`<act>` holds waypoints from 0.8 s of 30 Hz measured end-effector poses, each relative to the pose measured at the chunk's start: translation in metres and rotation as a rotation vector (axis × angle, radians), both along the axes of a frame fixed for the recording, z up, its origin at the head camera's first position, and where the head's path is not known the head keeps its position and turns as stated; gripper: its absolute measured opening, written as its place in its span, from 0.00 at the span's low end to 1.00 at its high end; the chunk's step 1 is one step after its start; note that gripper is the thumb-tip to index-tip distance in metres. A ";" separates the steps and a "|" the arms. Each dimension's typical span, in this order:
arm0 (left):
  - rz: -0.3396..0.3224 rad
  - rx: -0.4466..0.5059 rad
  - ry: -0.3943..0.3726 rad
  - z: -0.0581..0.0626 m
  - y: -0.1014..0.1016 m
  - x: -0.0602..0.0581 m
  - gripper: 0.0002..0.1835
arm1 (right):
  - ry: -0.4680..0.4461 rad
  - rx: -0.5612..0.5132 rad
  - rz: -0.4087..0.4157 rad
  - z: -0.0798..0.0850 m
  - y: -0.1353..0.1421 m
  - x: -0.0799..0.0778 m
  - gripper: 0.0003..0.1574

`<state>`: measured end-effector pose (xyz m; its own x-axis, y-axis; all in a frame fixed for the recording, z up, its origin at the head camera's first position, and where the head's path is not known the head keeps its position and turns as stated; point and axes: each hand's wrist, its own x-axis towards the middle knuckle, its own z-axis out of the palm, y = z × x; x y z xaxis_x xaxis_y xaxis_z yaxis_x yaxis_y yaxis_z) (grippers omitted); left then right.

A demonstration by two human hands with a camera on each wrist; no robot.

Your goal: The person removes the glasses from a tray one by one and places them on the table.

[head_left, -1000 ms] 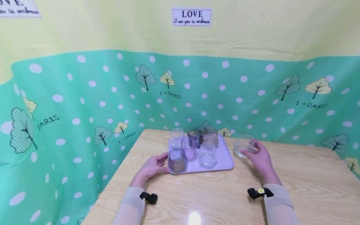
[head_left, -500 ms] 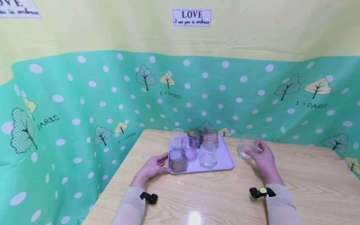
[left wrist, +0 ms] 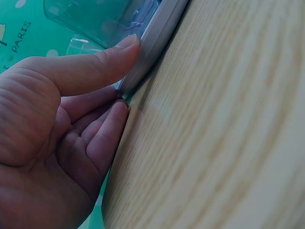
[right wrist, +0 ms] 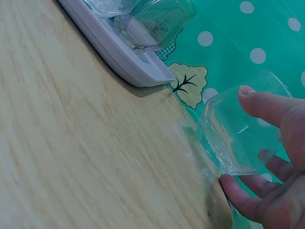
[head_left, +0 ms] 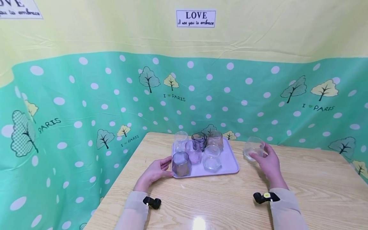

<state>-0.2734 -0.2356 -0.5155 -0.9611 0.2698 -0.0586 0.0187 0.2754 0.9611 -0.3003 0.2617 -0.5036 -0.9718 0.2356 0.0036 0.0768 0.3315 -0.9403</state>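
Note:
My right hand [head_left: 268, 161] grips a clear drinking glass [head_left: 254, 149] to the right of a pale purple tray [head_left: 230, 161]. In the right wrist view the thumb lies across the glass [right wrist: 240, 126], with fingers on its other side. Its base is close to the tabletop; I cannot tell whether they touch. My left hand [head_left: 155, 171] holds the tray's near left corner, its thumb on the rim [left wrist: 155, 38] in the left wrist view. Upright on the tray stand several glasses, among them a smoky grey one [head_left: 181, 164], a pinkish one [head_left: 194, 153] and a clear one [head_left: 212, 158].
Everything stands on a light wooden table [head_left: 218, 201]. Behind it hangs a green and yellow curtain [head_left: 218, 92] with dots and trees, close to the table's back edge. At the tray's back are a dark patterned glass [head_left: 199, 140] and a brownish one [head_left: 215, 140].
My right hand has shifted slightly to the right with the clear glass, farther from the tray, then stayed nearly still. The left hand and the tray have not visibly moved.

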 end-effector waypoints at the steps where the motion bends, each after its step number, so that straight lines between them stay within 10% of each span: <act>1: -0.001 0.000 0.000 0.000 0.000 0.000 0.48 | 0.001 0.002 -0.002 0.000 0.000 0.000 0.63; 24: 0.006 -0.024 0.003 -0.001 0.000 0.000 0.48 | 0.007 0.081 0.006 -0.001 -0.006 0.003 0.64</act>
<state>-0.2732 -0.2356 -0.5164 -0.9629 0.2625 -0.0625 0.0194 0.2985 0.9542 -0.2970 0.2556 -0.5045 -0.9731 0.2284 0.0289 0.0685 0.4073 -0.9107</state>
